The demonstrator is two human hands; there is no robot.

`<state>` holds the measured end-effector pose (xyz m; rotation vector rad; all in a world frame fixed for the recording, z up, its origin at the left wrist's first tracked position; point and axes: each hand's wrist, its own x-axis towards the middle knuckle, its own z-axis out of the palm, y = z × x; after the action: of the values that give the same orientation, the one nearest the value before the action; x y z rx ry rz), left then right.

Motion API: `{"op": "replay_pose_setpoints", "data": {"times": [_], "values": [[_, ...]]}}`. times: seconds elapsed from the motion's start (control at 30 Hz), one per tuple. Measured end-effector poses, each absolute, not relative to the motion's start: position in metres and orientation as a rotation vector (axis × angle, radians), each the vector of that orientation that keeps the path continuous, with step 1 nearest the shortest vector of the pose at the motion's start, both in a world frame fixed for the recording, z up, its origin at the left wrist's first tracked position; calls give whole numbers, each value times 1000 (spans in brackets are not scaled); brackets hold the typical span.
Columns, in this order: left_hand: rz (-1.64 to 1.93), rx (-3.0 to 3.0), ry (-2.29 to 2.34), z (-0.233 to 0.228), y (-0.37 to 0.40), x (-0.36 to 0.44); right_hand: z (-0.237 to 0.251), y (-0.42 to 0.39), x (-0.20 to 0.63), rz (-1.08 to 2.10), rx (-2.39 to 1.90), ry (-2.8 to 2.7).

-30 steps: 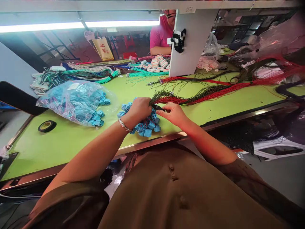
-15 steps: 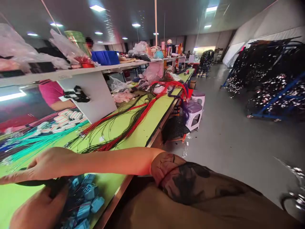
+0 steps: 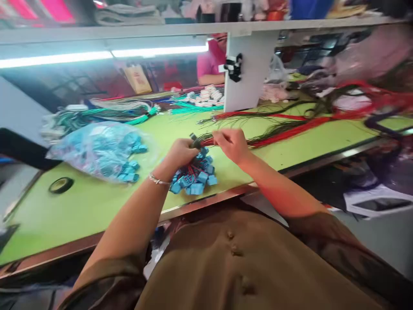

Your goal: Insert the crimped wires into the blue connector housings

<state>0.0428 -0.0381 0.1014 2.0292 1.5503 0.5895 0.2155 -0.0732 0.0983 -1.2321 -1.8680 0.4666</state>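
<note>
My left hand (image 3: 181,154) is closed around the neck of a wire bundle, with dark wrapping (image 3: 195,142) showing past the thumb. Blue connectors (image 3: 196,178) fan out below it on the green table (image 3: 155,200), on thin red and dark wires. To its right, my right hand (image 3: 232,145) has curled fingers over the wire ends; blur hides whatever they pinch. Red and black wires (image 3: 284,133) stretch away behind that hand. On the left lies a clear plastic bag (image 3: 97,150) of blue connectors, and a roll of black tape (image 3: 61,185) rests near it.
A white shelf (image 3: 155,30) crosses above the table, loaded with bags and boxes. White connectors (image 3: 209,95) on green wires lie by an upright panel (image 3: 248,73). Beyond it sits a person in a pink top (image 3: 211,60). A stool (image 3: 380,204) stands at right.
My view has swung left from the aisle to face the table. The hands, earlier close together over a black item at lower left, are now apart, the right one beside the bundle.
</note>
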Motion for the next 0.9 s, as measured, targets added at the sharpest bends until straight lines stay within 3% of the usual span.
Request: {"op": "replay_pose_setpoints", "data": {"times": [0.2, 0.4, 0.63, 0.9], "values": [[671, 1771, 1288, 100, -38, 31, 24, -64, 214, 460, -1417, -1897], [637, 1667, 1172, 113, -49, 31, 44, -47, 209, 380, -1641, -1916], [642, 1604, 1077, 113, -45, 22, 57, -41, 205, 831, -1011, -1774], [619, 2077, 1564, 114, -47, 34, 55, -70, 218, 791, -1199, -1935]]}}
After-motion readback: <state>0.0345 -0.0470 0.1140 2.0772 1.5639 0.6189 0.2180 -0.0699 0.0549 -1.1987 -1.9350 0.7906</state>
